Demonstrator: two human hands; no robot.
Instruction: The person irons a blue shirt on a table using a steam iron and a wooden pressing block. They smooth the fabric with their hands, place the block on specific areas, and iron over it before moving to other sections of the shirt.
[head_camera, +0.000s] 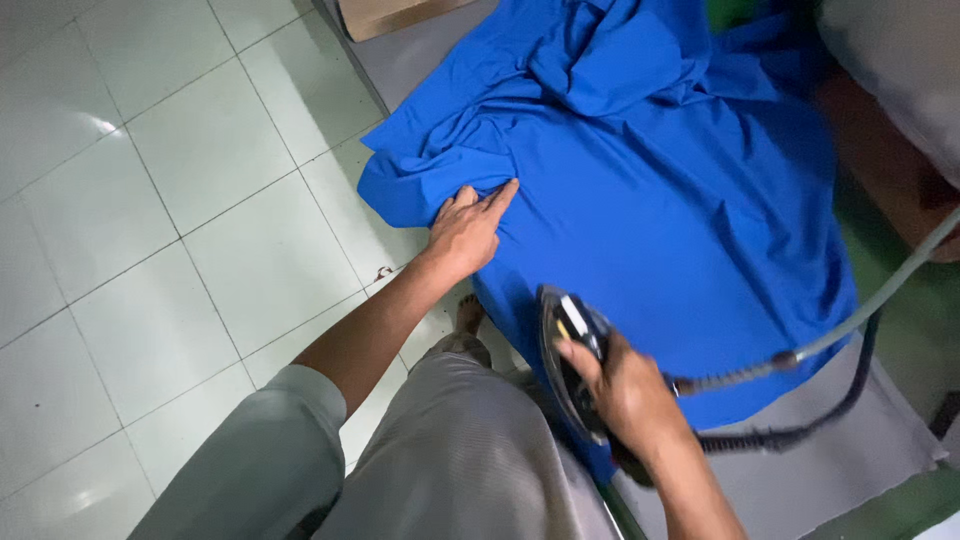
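The right hand grips the iron just right of the flat, open left hand pressing the blue cloth.

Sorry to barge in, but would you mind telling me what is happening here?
A person is ironing a blue garment spread over a grey padded board. The left hand presses flat on the cloth near a bunched, wrinkled edge. The right hand grips an iron, tilted up at the board's near edge, with its hose trailing right.
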